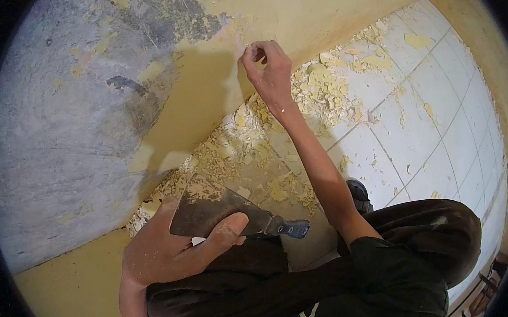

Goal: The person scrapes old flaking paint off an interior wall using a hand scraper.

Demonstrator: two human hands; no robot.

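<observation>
My left hand holds a putty knife by its broad metal blade, the thumb lying across the face. Yellow dust clings to the blade's wide edge, and the short blue riveted handle points right. Ahead, my right hand is at the lower wall with thumb and forefinger curled close together. Whether a paint flake sits between those fingertips is too small to tell. Beside that hand the wall bears yellow paint, which gives way on the left to a bare grey patch.
Peeled paint flakes lie heaped along the wall's foot and scattered over the white tiled floor. My bent knees in dark trousers frame the near side. Another yellowish wall rises at the right. Some items lie at lower right.
</observation>
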